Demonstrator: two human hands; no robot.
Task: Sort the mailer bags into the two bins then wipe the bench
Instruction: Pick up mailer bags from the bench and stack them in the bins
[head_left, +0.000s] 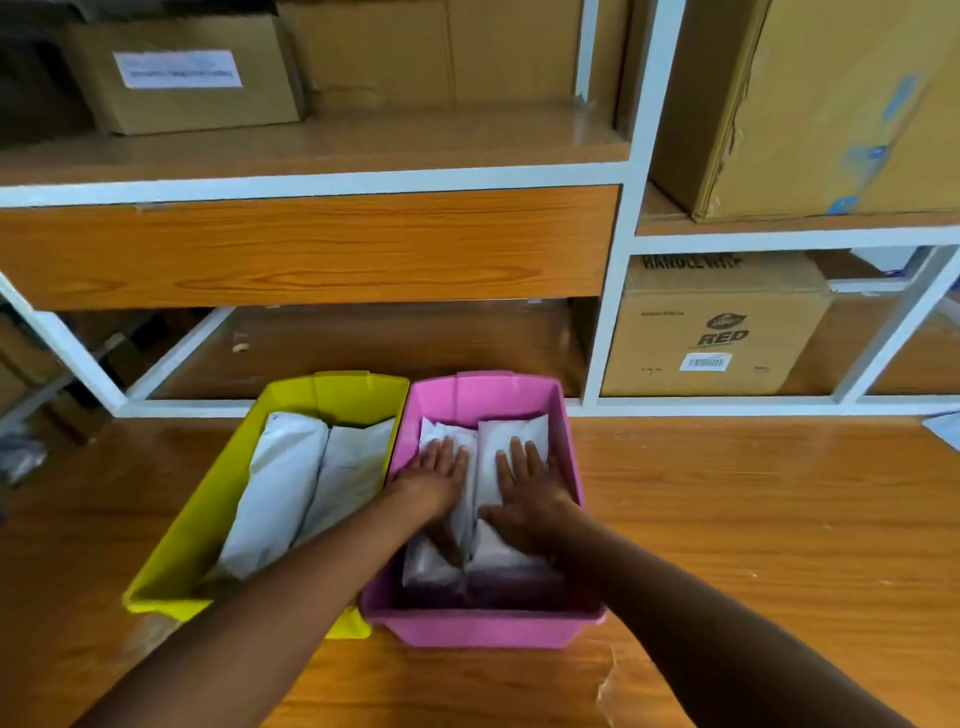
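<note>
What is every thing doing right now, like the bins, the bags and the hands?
yellow bin: upright, open top.
long bags: two, lying side by side in the yellow bin.
pink bin: upright, open top.
left bag: in the pink bin, under the left hand.
right bag: in the pink bin, under the right hand.
fingers: straight, flat on the bags.
cardboard box: closed.

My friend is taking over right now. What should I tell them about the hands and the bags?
Left hand: open, flat on the left bag in the pink bin.
Right hand: open, flat on the right bag beside it.
Yellow bin holds two white mailer bags.
Done, it seems: sorting, no loose bags in view.
Left: lift hands, wipe the bench; no cloth in sight.
</note>
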